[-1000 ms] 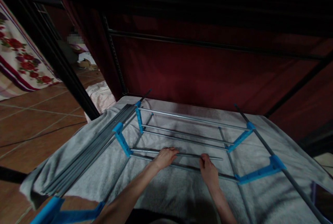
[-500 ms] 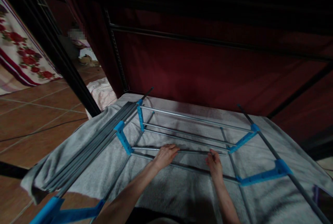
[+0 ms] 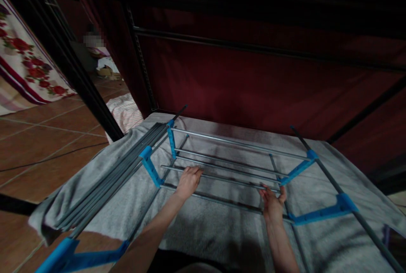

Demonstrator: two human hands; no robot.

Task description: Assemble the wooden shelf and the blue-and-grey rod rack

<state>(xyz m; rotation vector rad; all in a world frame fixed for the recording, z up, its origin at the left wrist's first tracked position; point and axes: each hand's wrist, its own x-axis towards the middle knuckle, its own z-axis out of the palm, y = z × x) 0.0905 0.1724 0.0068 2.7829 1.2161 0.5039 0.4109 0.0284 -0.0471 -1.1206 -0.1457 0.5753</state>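
A thin grey metal tube (image 3: 228,180) lies across the middle of a half-built rack, between both hands. My left hand (image 3: 189,180) is closed around it left of centre, and its left end sticks out free beyond my fingers. Close to the tube's right end, my right hand (image 3: 272,200) grips it with the fingers. Blue plastic brackets (image 3: 151,167) join the rack's side tubes to cross tubes on the left. On the right, another blue bracket (image 3: 323,211) slants toward the near cross tube (image 3: 228,203), which runs just below the held one.
A bundle of grey tubes (image 3: 117,171) lies at the left on the grey blanket (image 3: 222,239). Behind hangs a dark red curtain (image 3: 253,91) with black frame bars (image 3: 91,70). Tiled floor (image 3: 47,142) and a person are at the far left.
The held tube's left end has lifted away from the left bracket. My left hand has moved left and up along with it; my right hand has moved right toward the tube's end.
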